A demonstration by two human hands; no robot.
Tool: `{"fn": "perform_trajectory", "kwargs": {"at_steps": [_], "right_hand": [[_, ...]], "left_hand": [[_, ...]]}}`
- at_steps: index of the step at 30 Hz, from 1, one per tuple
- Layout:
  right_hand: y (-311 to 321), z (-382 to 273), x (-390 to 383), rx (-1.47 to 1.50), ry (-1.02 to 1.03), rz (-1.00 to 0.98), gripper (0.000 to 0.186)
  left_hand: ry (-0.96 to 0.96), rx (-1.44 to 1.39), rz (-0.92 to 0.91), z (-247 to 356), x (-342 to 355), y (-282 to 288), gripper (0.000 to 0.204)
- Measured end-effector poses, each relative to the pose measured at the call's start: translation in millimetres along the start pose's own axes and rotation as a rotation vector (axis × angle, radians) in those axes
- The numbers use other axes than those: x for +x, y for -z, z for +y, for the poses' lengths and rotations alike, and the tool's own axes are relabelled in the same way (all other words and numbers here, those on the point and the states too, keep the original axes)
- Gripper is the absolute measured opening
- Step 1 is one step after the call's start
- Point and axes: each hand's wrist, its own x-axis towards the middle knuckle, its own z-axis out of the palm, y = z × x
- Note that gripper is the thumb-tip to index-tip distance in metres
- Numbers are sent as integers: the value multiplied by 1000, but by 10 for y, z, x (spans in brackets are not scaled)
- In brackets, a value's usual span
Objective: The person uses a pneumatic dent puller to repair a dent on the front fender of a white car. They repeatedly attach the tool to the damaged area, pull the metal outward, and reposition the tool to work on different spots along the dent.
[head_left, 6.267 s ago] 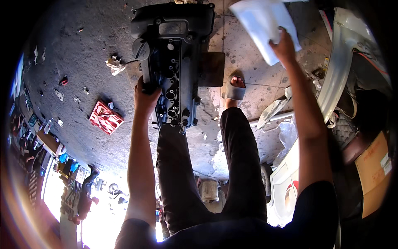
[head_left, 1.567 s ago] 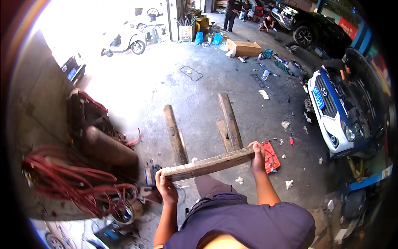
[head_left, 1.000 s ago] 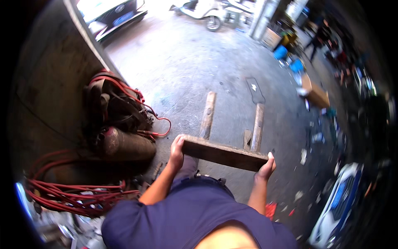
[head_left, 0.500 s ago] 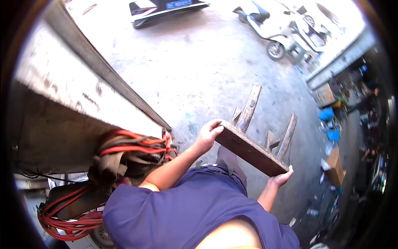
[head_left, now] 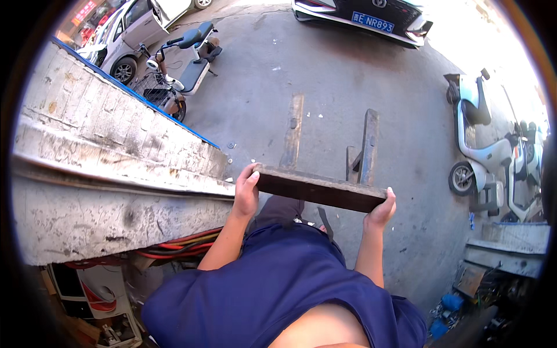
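Between my two hands is a worn wooden stool (head_left: 319,191), its dark seat board toward me and its legs pointing away over the floor. My left hand (head_left: 247,191) grips the left end of the seat, thumb on the near face. At the opposite end my right hand (head_left: 380,209) is closed on the board, with its fingers partly hidden. Both arms reach forward from my body, and the stool hangs in front of my waist, tilted slightly down to the right.
A whitish wall (head_left: 116,139) runs close along my left, with red hoses (head_left: 180,246) below it. Ahead stands a dark car (head_left: 371,20). A parked electric bike (head_left: 180,78) is at the far left and a pale scooter (head_left: 481,151) at the right. Blue clutter (head_left: 452,303) lies lower right.
My body has turned to the left and moved forward past the wall end. The stool has come with me in both hands and now lies more level across my view.
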Motion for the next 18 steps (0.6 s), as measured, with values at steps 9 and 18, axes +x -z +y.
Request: {"fn": "perform_trajectory", "kwargs": {"at_steps": [9,18], "right_hand": [[-2397,157,2111,-190,130,-156,28],[-4867,362,3890,-62,70,-40,32]], "left_hand": [[-7,-234,12,-602,2921,154,29],[-26,-115,-26,-248,5910,-92,29]]}}
